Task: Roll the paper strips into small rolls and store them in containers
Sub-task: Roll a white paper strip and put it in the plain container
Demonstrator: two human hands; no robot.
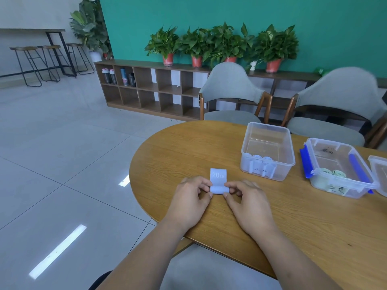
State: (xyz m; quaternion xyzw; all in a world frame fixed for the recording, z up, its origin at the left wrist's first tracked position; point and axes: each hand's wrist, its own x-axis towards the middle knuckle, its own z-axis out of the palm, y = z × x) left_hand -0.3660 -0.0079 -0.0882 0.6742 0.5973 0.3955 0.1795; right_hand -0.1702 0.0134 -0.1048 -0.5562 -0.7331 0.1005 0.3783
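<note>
A pale blue strip [217, 175] marked "20 LB" lies on the wooden table [188, 147], its near end wound into a small roll [217, 189]. My left hand [192, 204] pinches the roll's left end and my right hand [247, 206] pinches its right end. A clear container [268, 151] further right holds two pale rolls against its near wall. Beside it, a clear box with blue clips [337, 168] holds two greenish rolls.
A third clear container [380, 174] is cut off at the right edge. Two grey chairs [230, 97] stand behind the table. A low wooden shelf [155, 91] with potted plants lines the green wall. Tiled floor lies to the left.
</note>
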